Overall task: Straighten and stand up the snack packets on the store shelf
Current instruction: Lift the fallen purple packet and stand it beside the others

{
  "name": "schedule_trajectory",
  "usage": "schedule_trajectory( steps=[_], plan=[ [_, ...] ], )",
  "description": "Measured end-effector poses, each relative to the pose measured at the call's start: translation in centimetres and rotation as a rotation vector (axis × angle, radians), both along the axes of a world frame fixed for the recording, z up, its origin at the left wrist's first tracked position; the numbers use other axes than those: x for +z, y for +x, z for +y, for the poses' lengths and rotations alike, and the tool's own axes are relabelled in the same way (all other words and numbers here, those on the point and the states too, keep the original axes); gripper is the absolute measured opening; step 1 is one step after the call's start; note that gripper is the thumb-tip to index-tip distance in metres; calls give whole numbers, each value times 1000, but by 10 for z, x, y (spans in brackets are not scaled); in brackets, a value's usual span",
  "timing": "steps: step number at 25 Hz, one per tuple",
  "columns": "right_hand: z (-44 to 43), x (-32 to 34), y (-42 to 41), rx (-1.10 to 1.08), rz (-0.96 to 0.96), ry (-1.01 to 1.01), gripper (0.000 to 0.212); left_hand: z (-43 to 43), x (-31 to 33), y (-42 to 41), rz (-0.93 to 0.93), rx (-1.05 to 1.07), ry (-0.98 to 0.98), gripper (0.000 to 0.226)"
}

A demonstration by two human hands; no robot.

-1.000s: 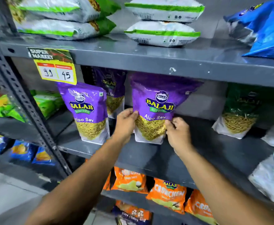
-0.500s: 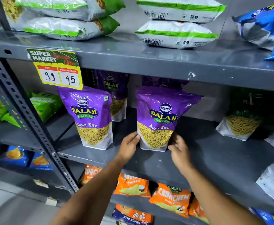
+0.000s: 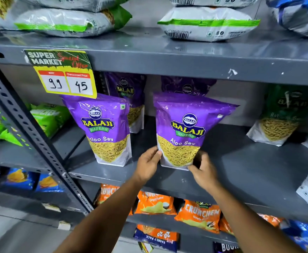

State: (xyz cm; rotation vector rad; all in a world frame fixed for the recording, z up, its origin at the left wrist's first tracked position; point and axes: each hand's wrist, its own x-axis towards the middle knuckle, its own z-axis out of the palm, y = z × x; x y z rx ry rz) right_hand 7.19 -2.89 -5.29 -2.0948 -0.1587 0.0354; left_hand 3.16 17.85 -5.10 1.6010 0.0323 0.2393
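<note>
A purple Aloo Sev packet stands upright near the front of the grey middle shelf. My left hand grips its lower left corner, and my right hand holds its lower right corner. A second purple Aloo Sev packet stands upright to the left, untouched. Two more purple packets stand behind these, in shadow. A green sev packet leans upright at the right.
A yellow price tag hangs from the upper shelf's front edge. White and green packets lie flat on that upper shelf. Orange chip bags fill the shelf below. A perforated grey upright runs down the left.
The packet between my hands has come forward and down onto the shelf and stands straighter. Both hands have slid down to its bottom corners.
</note>
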Motion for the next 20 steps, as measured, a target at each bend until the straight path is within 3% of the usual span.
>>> schedule_trajectory(
  steps=[8,20],
  plan=[
    [-1,1,-8,40,-11,-100,49,4,-2,-26,-52,22,87,30],
    [-8,-1,-6,122,-11,-95,50,0,-8,-24,-9,145,124,26]
  ],
)
